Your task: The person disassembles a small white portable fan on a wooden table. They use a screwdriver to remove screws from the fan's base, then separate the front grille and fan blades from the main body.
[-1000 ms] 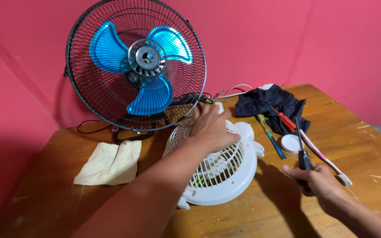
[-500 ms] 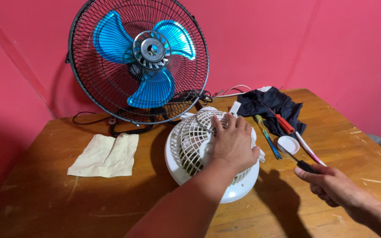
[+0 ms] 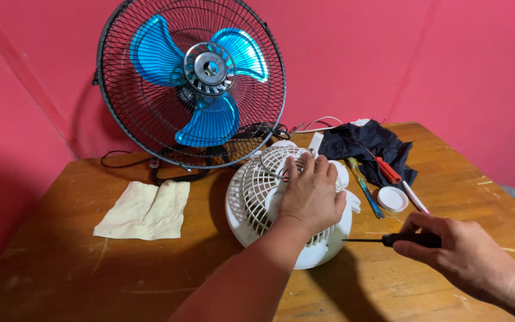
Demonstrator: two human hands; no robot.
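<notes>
Here the left hand (image 3: 311, 197) presses flat on the white fan (image 3: 287, 206) on the table (image 3: 90, 274). The right hand (image 3: 454, 253) grips a screwdriver (image 3: 388, 240), tip at the fan's rim; next, probably seat it in a screw.

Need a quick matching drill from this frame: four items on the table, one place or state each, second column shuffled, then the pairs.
Things:
1. Small white plastic fan
2. Black-handled screwdriver
3. Cream cloth
4. Round white lid

Places or states:
A. Flat on the wooden table, left of the white fan
B. Under the left hand
C. Held in the right hand, tip toward the white fan
D. On the table beside the blue and red screwdrivers

Pairs: 1-B, 2-C, 3-A, 4-D
</notes>
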